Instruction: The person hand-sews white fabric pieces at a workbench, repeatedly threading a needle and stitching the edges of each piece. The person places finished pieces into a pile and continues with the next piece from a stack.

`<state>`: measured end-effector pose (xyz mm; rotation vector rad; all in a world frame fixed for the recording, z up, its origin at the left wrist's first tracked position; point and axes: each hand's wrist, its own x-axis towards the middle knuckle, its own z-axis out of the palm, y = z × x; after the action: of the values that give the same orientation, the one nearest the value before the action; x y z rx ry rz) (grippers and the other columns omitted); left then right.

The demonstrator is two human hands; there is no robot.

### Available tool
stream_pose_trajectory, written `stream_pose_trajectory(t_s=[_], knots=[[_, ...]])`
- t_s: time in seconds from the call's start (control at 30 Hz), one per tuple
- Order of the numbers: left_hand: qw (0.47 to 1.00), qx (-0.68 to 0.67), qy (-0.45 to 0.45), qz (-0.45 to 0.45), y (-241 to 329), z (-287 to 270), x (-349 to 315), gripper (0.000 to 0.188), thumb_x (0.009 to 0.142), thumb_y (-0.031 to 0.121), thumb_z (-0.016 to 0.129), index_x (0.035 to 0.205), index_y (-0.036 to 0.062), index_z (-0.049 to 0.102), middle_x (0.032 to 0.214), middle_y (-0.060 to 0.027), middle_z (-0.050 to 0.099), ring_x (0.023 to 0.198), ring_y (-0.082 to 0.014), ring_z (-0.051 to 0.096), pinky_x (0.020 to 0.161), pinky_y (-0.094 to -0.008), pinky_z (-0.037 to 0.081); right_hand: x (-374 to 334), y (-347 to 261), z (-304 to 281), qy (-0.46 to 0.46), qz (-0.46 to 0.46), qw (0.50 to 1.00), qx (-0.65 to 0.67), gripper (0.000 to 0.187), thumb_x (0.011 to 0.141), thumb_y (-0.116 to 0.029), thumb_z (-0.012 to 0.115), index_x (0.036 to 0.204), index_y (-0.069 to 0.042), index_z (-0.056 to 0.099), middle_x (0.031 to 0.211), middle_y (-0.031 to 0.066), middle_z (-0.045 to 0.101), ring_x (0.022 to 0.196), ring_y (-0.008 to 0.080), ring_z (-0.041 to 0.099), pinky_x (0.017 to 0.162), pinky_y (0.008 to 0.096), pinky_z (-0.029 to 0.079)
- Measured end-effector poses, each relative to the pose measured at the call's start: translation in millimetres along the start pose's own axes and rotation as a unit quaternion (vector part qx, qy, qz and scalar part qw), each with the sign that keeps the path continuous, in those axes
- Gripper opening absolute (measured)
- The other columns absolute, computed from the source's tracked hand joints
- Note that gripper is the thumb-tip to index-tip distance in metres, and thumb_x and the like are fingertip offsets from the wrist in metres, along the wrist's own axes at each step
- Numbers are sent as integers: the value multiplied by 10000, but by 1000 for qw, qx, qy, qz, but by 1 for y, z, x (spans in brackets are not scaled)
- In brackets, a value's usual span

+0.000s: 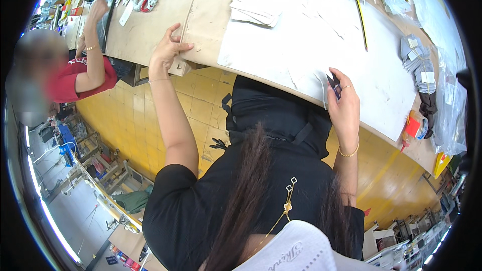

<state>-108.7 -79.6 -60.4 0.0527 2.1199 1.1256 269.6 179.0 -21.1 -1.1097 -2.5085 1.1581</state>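
Desk (150,25) middle open across the white sheet (281,45); far edge blocked by card stacks (253,12), right edge by bags (447,105).

Head camera looks steeply down, close over table (150,25)
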Motion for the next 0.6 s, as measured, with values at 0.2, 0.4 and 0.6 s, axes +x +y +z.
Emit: stream_pose_trajectory(t_s=[0.2,0.4,0.6], knots=[[1000,-10,15,17,-5,4,10,834,773,13,754,1528,67,405,891,-22,621,846,-168,618,838,-351,477,-3,0,-1,23,-15,1000,-11,360,949,-3,615,1308,-27,631,1063,136,692,745,168,568,750,296,508],[937,249,224,96,-6,27,8,728,886,153,713,1539,99,396,987,-112,687,892,-305,653,904,-415,497,-6,1,1,8,8,1000,15,376,922,40,619,1293,-25,631,1119,184,677,891,286,656,846,377,529],[791,390,298,364,26,89,-36,487,910,271,775,1324,47,648,1213,-220,616,1122,-324,619,930,-410,507,-8,2,-2,22,0,1000,9,422,933,7,642,1353,-18,609,1077,167,621,904,289,643,836,388,522]])
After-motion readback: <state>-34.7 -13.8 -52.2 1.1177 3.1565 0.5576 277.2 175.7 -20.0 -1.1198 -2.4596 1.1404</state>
